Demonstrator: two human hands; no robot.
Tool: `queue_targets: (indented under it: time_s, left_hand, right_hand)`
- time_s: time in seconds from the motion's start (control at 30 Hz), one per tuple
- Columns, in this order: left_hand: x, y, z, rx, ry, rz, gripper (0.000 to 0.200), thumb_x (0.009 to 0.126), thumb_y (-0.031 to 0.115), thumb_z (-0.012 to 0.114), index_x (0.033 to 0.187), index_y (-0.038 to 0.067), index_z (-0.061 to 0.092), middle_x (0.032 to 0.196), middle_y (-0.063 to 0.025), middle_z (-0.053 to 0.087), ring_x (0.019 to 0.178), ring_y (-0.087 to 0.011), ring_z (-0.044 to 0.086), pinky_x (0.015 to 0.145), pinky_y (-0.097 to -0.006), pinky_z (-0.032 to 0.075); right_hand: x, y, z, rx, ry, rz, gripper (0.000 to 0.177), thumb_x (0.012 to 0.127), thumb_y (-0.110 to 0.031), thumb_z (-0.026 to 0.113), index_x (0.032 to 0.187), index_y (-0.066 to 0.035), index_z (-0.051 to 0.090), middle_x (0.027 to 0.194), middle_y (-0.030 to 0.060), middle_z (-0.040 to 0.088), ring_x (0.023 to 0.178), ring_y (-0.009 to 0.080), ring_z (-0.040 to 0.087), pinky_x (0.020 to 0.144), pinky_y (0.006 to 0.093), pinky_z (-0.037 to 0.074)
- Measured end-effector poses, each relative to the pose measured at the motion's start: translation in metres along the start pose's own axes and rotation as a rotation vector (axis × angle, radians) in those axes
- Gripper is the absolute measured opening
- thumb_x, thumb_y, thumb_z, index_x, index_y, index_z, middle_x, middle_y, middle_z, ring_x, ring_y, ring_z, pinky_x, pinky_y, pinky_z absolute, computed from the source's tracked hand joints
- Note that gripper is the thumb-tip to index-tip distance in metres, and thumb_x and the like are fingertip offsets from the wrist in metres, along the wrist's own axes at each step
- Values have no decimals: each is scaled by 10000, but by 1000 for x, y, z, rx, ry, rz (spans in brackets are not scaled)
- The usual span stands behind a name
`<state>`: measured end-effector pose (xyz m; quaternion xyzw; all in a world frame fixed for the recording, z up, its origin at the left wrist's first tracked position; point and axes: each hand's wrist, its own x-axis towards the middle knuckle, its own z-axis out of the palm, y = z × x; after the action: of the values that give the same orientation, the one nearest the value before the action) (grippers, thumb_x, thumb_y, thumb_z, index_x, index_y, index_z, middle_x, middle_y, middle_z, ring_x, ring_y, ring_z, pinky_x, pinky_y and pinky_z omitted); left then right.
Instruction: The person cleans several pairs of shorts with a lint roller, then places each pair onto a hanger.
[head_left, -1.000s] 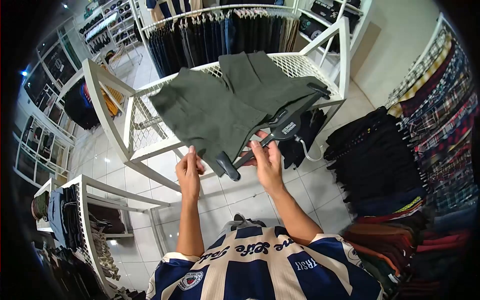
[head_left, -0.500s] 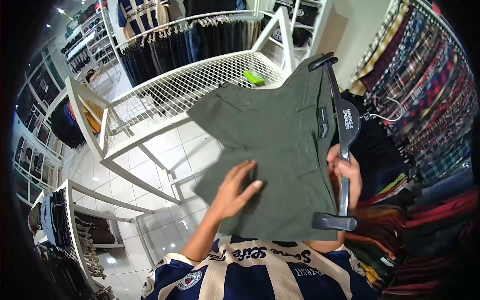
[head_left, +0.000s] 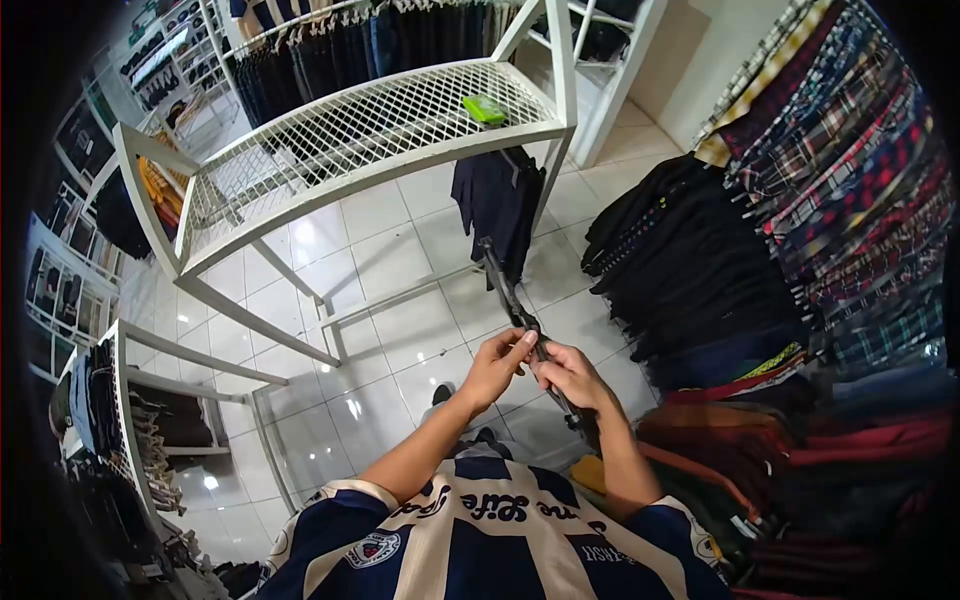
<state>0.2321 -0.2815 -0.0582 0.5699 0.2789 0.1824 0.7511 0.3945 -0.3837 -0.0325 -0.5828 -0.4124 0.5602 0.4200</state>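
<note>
A black clip hanger (head_left: 510,300) runs lengthwise away from my body, seen almost from above. My left hand (head_left: 492,372) is closed, thumb and fingertips pinching near its middle. Right beside it, my right hand (head_left: 572,378) is closed around the same stretch of the hanger. The two hands nearly touch. Of the green garment that hung from the clips, I cannot make out any clear part; it seems to hang edge-on below the hanger, behind my hands.
A white mesh-top table (head_left: 340,110) stands ahead with a bright green item (head_left: 484,109) on it. Dark garments (head_left: 500,205) hang near its right leg. Black clothes (head_left: 690,260) and plaid shirts (head_left: 830,150) crowd the right. A lower white rack (head_left: 190,365) stands left on the tiled floor (head_left: 370,400).
The green garment, spread flat before me earlier, has swung down out of clear sight. The hanger has moved left and turned edge-on. My left hand has left the cloth and joined my right at the hanger.
</note>
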Motion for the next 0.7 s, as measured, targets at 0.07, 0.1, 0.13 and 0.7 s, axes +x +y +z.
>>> queue_targets:
  time_s: [0.07,0.1,0.13,0.7]
  left_hand:
    - [8,-12,-1,-92,29,-37,372,1035,325,644,1261,30,643,1010,-23,663,882,-93,596,765,-263,506]
    - [11,-18,3,-177,54,-2,354,1016,250,675,1279,17,628,992,-10,652,878,-90,604,795,-260,507]
    - [15,-25,4,-265,79,29,356,997,175,705,1296,3,614,975,3,640,875,-86,612,824,-257,507]
    - [197,-53,-117,-426,576,-30,497,896,39,794,1328,-106,596,1068,-52,693,917,-100,661,790,-238,548]
  right_hand:
    - [13,26,-4,-44,0,-3,189,952,-178,598,1001,3,622,804,3,621,706,86,552,643,273,451]
    - [16,22,-1,-53,22,-28,203,952,-179,605,1017,12,628,806,1,623,714,93,554,651,282,457]
    - [18,19,1,-61,44,-48,219,952,-181,612,1034,21,633,807,-2,625,722,100,557,658,290,463]
    - [161,49,4,-514,493,-191,384,916,-117,733,1275,-34,625,1051,198,739,908,341,746,774,404,582]
